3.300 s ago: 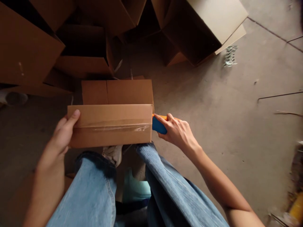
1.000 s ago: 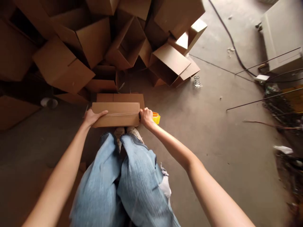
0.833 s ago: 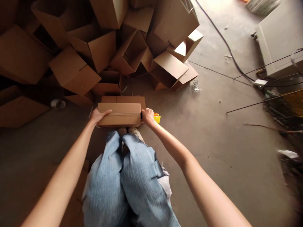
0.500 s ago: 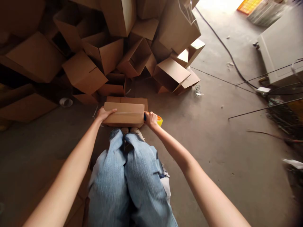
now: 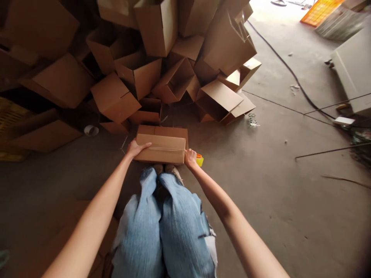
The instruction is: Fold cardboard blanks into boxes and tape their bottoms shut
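Observation:
A cardboard box (image 5: 160,154) stands on the floor by my shoes, its long closed side with a seam facing up toward me. My left hand (image 5: 136,148) grips the box's left end, thumb lying along the upper face and fingers hidden behind the edge. At the right end, my right hand (image 5: 190,156) is closed around a tape dispenser (image 5: 199,160), pressed close to the box's edge. Only the dispenser's orange and yellow part shows beyond my fist; its handle is covered.
Open cardboard boxes (image 5: 139,75) are piled ahead. A white tape roll or core (image 5: 91,130) lies on the floor at left, near a yellow crate (image 5: 11,127). On the right are a dark cable (image 5: 285,69), thin rods (image 5: 330,152) and a pale cabinet (image 5: 353,69).
My right hand with the tape dispenser has moved left against the box end, hiding the blue part seen before. My left hand keeps its place. The whole view has shifted slightly.

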Demonstrator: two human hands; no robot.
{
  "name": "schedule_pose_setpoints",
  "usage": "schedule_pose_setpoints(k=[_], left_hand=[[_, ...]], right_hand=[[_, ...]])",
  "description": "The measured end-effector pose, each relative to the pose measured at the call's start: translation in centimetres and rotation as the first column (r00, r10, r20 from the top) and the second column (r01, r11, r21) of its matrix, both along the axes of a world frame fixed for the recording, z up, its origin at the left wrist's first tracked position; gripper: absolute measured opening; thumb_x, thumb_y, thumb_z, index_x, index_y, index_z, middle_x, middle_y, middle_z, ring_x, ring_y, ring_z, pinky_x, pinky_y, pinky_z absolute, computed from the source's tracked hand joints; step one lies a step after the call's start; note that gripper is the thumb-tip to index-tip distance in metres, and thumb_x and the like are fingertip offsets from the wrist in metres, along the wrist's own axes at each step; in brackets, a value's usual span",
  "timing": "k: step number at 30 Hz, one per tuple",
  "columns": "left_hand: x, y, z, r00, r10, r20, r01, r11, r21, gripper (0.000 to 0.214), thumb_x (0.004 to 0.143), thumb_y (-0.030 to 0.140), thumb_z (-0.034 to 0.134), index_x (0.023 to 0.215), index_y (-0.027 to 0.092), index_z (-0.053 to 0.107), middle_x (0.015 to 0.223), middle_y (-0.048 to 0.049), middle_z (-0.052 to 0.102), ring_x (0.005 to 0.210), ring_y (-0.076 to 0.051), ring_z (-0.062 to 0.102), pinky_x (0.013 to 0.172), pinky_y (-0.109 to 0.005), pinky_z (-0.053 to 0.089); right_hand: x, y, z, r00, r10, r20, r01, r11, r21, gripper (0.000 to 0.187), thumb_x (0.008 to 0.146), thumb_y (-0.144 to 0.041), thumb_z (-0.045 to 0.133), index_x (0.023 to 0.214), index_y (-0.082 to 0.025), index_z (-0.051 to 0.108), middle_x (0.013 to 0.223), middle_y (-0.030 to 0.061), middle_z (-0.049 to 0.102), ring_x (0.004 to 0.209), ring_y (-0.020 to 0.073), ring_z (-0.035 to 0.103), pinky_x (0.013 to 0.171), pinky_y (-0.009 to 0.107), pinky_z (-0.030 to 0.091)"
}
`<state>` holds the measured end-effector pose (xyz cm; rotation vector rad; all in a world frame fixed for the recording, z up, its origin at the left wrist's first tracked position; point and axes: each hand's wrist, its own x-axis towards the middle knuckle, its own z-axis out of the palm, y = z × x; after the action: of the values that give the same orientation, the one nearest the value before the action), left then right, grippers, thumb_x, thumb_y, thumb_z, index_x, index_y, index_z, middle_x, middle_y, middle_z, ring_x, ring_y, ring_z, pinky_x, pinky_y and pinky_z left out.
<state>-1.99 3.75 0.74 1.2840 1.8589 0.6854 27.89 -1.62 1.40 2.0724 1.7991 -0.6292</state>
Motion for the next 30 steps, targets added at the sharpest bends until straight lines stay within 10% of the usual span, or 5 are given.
schedule_pose_setpoints(k=[7,12,19,25,30], left_hand=[[-0.3,0.1,-0.5,0.997,0.041,0.07,-0.041,0.999,-0.009,0.078,0.049,0.053,0.093,0.113,0.015,0.069,0.111,-0.0145,0.075,0.11,-0.032,0.07,0.095,-0.038,0.054],[-0.2,0.0,-0.3,0.993,0.063,0.098,-0.06,0.998,-0.026,0.077,0.048,0.049,0.095,0.112,0.016,0.069,0.111,-0.0141,0.076,0.111,-0.032,0.069,0.095,-0.037,0.055],[-0.2,0.0,0.0,0.993,0.08,0.088,-0.077,0.996,-0.039,0.077,0.05,0.05,0.095,0.113,0.016,0.068,0.113,-0.0152,0.075,0.11,-0.033,0.07,0.095,-0.039,0.055],[0.3,-0.6,0.6,0.993,0.077,0.086,-0.074,0.997,-0.037,0.077,0.052,0.052,0.093,0.114,0.014,0.066,0.116,-0.0178,0.073,0.112,-0.035,0.069,0.098,-0.044,0.053],[0.3,-2.3,0.9,0.989,0.11,0.097,-0.109,0.994,-0.021,0.078,0.053,0.046,0.094,0.117,0.013,0.063,0.119,-0.02,0.072,0.115,-0.036,0.068,0.1,-0.046,0.052]], right_hand=[[5.0,3.3,0.8,0.976,-0.184,-0.112,0.192,0.98,0.057,0.056,0.075,-0.042,0.082,0.123,-0.016,0.068,0.114,0.0189,0.07,0.11,0.0352,0.067,0.088,0.042,0.053],[5.3,5.3,-0.8,0.914,-0.18,-0.363,0.271,0.937,0.22,0.063,0.092,-0.025,0.06,0.153,-0.023,0.043,0.136,0.0181,0.059,0.116,0.0306,0.064,0.097,0.041,0.047],[2.1,4.9,-5.3,0.637,-0.153,-0.756,0.413,0.895,0.167,0.032,0.094,-0.036,0.065,0.12,-0.017,0.066,0.121,0.0087,0.067,0.107,0.0222,0.066,0.094,0.043,0.054],[1.5,2.9,-4.6,0.415,-0.238,-0.878,0.665,0.738,0.114,0.053,0.101,-0.054,0.031,0.123,-0.02,0.065,0.13,0.0085,0.068,0.126,0.0245,0.059,0.108,0.039,0.044],[-1.1,-0.3,-4.1,0.285,-0.19,-0.939,0.67,0.741,0.053,0.062,0.078,-0.063,0.068,0.126,-0.025,0.063,0.119,0.005,0.073,0.112,0.0238,0.067,0.101,0.037,0.05]])
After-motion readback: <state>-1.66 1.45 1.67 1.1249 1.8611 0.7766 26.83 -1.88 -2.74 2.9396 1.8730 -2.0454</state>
